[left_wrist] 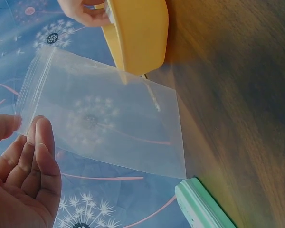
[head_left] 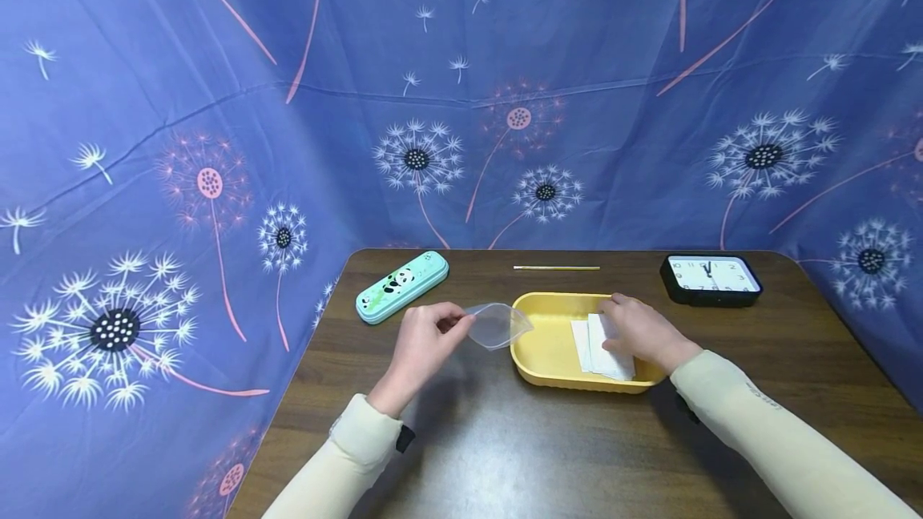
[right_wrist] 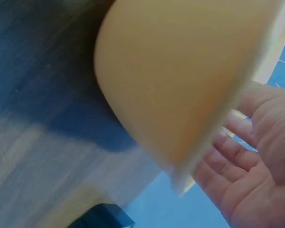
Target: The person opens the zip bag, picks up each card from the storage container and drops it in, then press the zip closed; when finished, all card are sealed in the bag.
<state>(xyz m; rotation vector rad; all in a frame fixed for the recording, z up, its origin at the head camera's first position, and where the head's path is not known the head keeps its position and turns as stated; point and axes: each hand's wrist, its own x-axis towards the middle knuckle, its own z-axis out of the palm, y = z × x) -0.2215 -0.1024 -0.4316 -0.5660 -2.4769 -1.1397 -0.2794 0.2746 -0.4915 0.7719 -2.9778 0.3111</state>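
Note:
My left hand (head_left: 425, 347) pinches a clear zip-lock bag (head_left: 497, 327) at its zip edge, between thumb and fingers. The bag hangs out flat and unfilled to the right, its far corner overlapping the left rim of a yellow plastic basket (head_left: 544, 376). In the left wrist view the bag (left_wrist: 109, 114) shows its ridged zip strip. My right hand (head_left: 645, 331) reaches over the right side of the basket, its thumb at white paper pieces (head_left: 594, 347) inside. From the right wrist, the basket wall (right_wrist: 175, 71) hides the fingertips; I cannot tell whether they grip the paper.
A mint-green pencil case (head_left: 402, 287) with a panda print lies at the back left. Behind the basket lies a thin yellowish pencil (head_left: 557, 268). A black-framed clock (head_left: 712, 279) stands at the back right of the wooden table (head_left: 469, 447). A blue dandelion-print cloth (head_left: 461, 38) hangs behind.

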